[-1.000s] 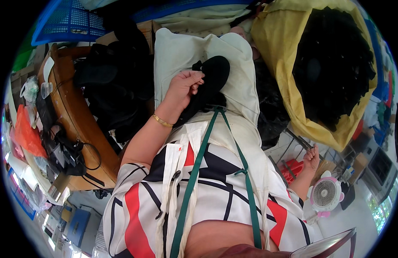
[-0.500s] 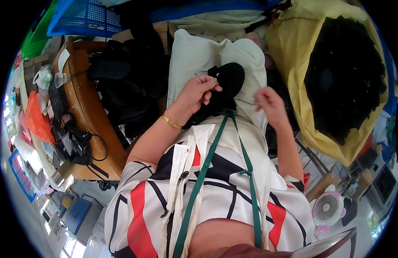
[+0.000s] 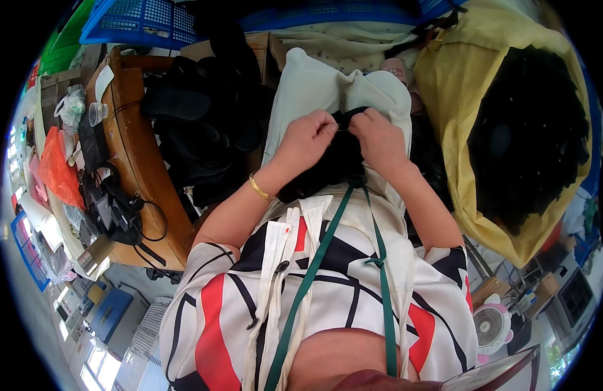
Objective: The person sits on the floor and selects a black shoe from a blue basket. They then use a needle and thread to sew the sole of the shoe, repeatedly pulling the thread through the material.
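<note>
Head view: black fabric (image 3: 335,158) lies between left fingers (image 3: 325,122) pinching it and right fingers (image 3: 363,122), grip unclear.

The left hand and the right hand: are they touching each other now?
Apart. The head view shows it: some black fabric is visible in the narrow gap between the left hand and the right hand.

Brown wooden worktop (image 3: 142,171) w/ blue-grey unit (image 3: 111,314) below it in view, bright window (image 3: 99,369) further below it, greenish window (image 3: 559,366) way off to its R.
</note>
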Demonstrator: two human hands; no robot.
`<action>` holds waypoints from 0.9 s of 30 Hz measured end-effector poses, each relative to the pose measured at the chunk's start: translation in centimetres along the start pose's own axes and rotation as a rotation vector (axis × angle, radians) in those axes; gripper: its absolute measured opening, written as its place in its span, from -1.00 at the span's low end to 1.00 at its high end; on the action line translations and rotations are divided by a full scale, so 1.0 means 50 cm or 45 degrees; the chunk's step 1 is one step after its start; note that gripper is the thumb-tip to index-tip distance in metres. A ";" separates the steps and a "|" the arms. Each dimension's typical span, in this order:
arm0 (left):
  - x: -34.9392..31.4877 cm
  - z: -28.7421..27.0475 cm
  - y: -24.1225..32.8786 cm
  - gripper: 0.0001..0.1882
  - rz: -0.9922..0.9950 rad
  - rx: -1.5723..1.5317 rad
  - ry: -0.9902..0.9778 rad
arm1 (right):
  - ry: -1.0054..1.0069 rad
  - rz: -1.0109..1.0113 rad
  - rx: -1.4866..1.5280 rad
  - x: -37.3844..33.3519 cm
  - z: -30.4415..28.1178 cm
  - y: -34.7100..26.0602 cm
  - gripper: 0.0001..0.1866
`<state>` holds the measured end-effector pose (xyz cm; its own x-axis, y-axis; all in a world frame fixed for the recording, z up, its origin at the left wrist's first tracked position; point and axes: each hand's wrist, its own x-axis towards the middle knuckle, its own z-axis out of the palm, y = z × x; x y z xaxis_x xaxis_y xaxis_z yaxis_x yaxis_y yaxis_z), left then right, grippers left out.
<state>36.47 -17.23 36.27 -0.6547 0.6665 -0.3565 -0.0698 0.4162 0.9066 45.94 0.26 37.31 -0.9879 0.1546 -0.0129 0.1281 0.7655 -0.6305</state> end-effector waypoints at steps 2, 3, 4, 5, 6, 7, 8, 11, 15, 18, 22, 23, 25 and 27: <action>0.018 -0.014 0.002 -0.89 -0.298 -0.148 -0.092 | -0.044 0.026 0.056 0.003 -0.002 0.003 -0.95; 0.019 -0.014 -0.001 -0.89 -0.339 -0.268 -0.144 | -0.060 0.039 0.094 0.003 -0.001 0.004 -0.96; 0.017 -0.013 -0.010 -0.89 -0.380 -0.388 -0.195 | -0.077 0.052 0.131 0.004 -0.001 0.005 -0.96; 0.015 -0.012 -0.019 -0.89 -0.420 -0.510 -0.243 | -0.065 0.064 0.155 0.006 0.000 0.001 -0.96; 0.013 -0.009 -0.025 -0.88 -0.444 -0.624 -0.223 | -0.054 0.075 0.178 0.009 0.002 -0.006 -0.95; 0.012 -0.002 -0.032 -0.88 -0.467 -0.738 -0.203 | -0.043 0.086 0.201 0.011 0.005 -0.014 -0.95; 0.011 0.004 -0.037 -0.87 -0.487 -0.852 -0.181 | -0.028 0.093 0.213 0.013 0.009 -0.022 -0.95; 0.002 0.023 -0.051 -0.86 -0.493 -1.025 -0.128 | -0.003 0.067 0.223 0.016 0.021 -0.035 -0.94; -0.006 0.022 -0.036 -0.87 -0.495 -0.900 -0.057 | 0.139 -0.062 0.315 0.024 0.055 -0.006 -0.92; -0.010 0.012 -0.028 -0.87 -0.344 -0.506 0.013 | -0.027 0.448 1.017 0.023 0.002 -0.013 -0.87; -0.012 0.009 -0.005 -0.87 -0.060 -0.115 0.112 | 0.255 0.957 1.892 0.002 -0.047 0.108 -0.81; -0.011 0.005 0.007 -0.87 -0.043 -0.082 0.108 | 0.278 0.700 2.185 -0.009 -0.051 0.203 -0.88; -0.013 0.001 0.003 -0.88 -0.046 0.001 0.107 | 0.910 0.941 2.320 -0.006 -0.106 0.257 -0.93; -0.012 0.000 -0.003 -0.88 -0.017 0.035 0.120 | 1.423 1.090 2.126 0.007 -0.167 0.315 -0.86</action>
<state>36.89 -17.69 36.37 -0.7218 0.6001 -0.3447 -0.0594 0.4426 0.8948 48.35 17.57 33.85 -0.2257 0.7370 -0.6371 -0.3959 -0.6669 -0.6313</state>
